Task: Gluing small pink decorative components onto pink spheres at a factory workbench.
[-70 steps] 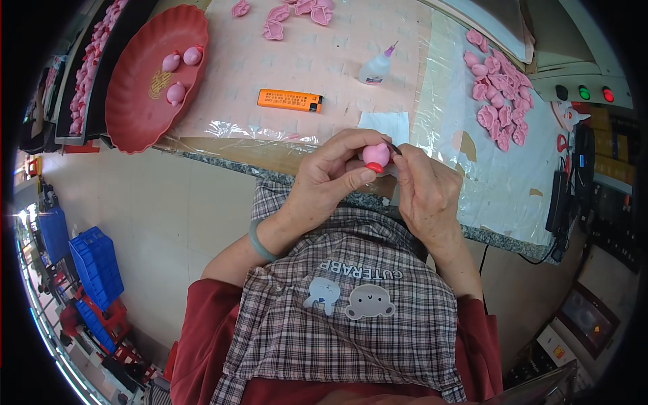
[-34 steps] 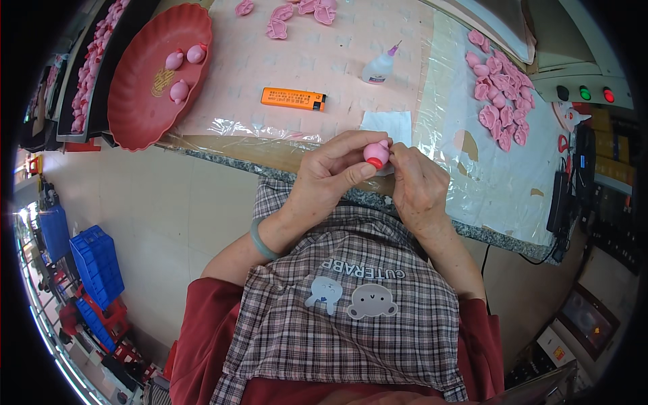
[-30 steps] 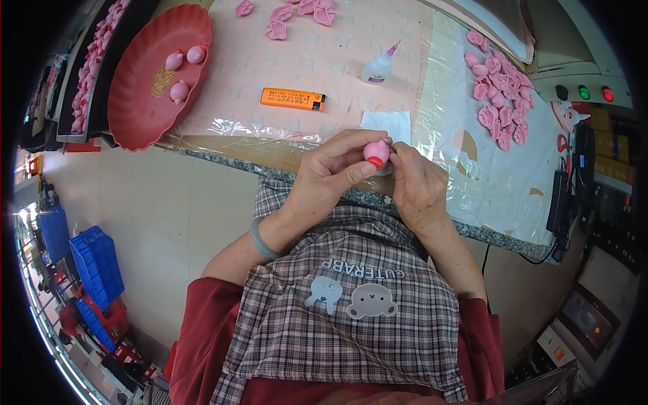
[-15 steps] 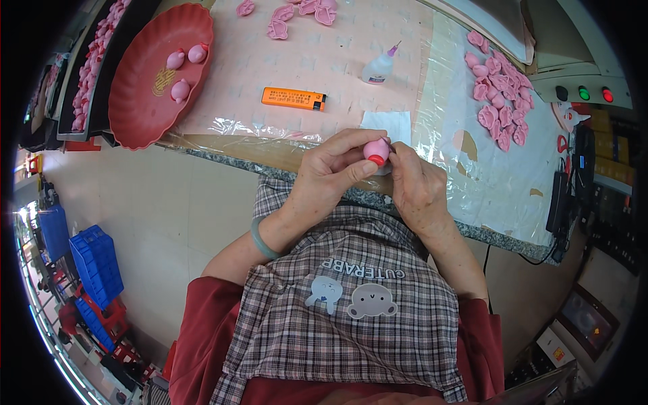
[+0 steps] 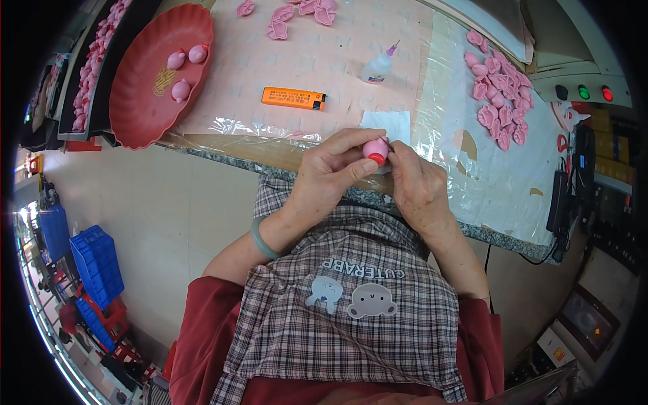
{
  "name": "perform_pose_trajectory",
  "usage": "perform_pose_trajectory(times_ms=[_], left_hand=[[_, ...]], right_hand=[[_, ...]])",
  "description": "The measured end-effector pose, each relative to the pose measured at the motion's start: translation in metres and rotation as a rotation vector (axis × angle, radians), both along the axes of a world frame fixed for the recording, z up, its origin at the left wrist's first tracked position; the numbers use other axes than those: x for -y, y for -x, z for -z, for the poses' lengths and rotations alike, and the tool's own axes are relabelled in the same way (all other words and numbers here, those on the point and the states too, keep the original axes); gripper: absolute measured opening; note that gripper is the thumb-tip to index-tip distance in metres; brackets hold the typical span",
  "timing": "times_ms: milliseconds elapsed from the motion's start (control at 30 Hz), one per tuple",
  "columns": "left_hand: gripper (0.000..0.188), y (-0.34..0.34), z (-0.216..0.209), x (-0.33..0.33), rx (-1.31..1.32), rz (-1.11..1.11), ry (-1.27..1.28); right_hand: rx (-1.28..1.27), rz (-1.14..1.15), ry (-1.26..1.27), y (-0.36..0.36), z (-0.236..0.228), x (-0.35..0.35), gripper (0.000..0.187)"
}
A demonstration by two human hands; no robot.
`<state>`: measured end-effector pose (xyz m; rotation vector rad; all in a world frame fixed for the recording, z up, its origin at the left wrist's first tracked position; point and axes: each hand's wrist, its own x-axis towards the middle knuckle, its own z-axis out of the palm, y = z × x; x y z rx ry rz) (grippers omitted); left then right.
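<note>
- Pink pieces with touches of red crowd a long black tray at the far left.
- Beside it, a red scalloped dish holds three small pink figures, the same count as two seconds ago.
- An orange lighter lies flat on the pink-covered table.
- Left hand, a pale bracelet on its wrist: thumb and fingers pinch a round pink figure above the table's near edge, its red part toward the wearer.
- Beyond the hands stands a clear bottle with a needle tip.
- Right hand: fingertips pinch what seems a slim dark tool against the figure's right side. Two seconds ago this tool showed plainly; now the hand has drawn in leftward and mostly hides it, so its exact contact is hard to tell. The change suggests close, fine work on that side.
- Hollow pink shells lie heaped at the far right, apart from both hands.
</note>
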<state>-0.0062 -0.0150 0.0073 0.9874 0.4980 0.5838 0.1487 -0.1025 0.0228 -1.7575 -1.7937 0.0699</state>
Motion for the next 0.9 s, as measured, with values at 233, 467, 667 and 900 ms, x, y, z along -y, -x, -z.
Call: perform_pose_trajectory(times_ms=[233, 467, 667, 900], left_hand=[[0.036, 0.0001, -0.0016, 0.0, -0.012, 0.003, -0.027], [0.036, -0.0005, -0.0011, 0.0004, -0.006, -0.002, -0.007], [0.036, 0.0012, -0.0006, 0.0006, 0.004, 0.007, -0.035], [0.04, 0.0018, -0.0068, 0.0011, 0.094, 0.014, 0.125]], right_hand=[[0.012, 0.01, 0.033, -0.0001, 0.0002, 0.0016, 0.018], [-0.018, -0.004, 0.003, -0.0008, 0.0007, -0.0006, 0.015], [-0.172, 0.074, 0.085, 0.0016, -0.0025, 0.0001, 0.012], [-0.355, 0.13, 0.104, 0.0002, -0.0057, 0.004, 0.015]])
